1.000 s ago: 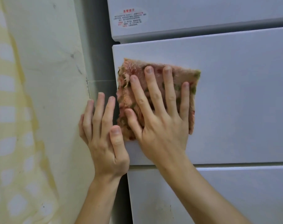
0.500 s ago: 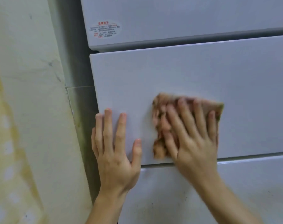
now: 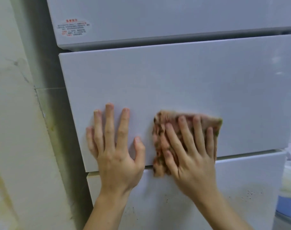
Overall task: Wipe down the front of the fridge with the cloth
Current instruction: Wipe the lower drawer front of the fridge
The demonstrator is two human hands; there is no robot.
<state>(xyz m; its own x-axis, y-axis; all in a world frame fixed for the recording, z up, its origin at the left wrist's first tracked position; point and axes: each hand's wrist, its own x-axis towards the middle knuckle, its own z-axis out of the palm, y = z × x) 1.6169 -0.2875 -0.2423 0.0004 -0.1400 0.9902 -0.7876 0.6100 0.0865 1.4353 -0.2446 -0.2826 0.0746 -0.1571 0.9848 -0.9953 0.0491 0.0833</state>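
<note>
Mid-wipe on the fridge's (image 3: 199,90) middle drawer front. Right hand (image 3: 189,151), fingers flat and spread, presses the cloth (image 3: 159,130) low on that panel, its bottom edge overhanging the seam. Left hand (image 3: 114,146), released, flat, braces just left. Next: probably the speckled lower panel (image 3: 241,196), needs firm pressure.

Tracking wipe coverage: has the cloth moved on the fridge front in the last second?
Yes. The cloth went down and rightward, from the middle panel's upper-left corner to its bottom edge, which it now overhangs.
</note>
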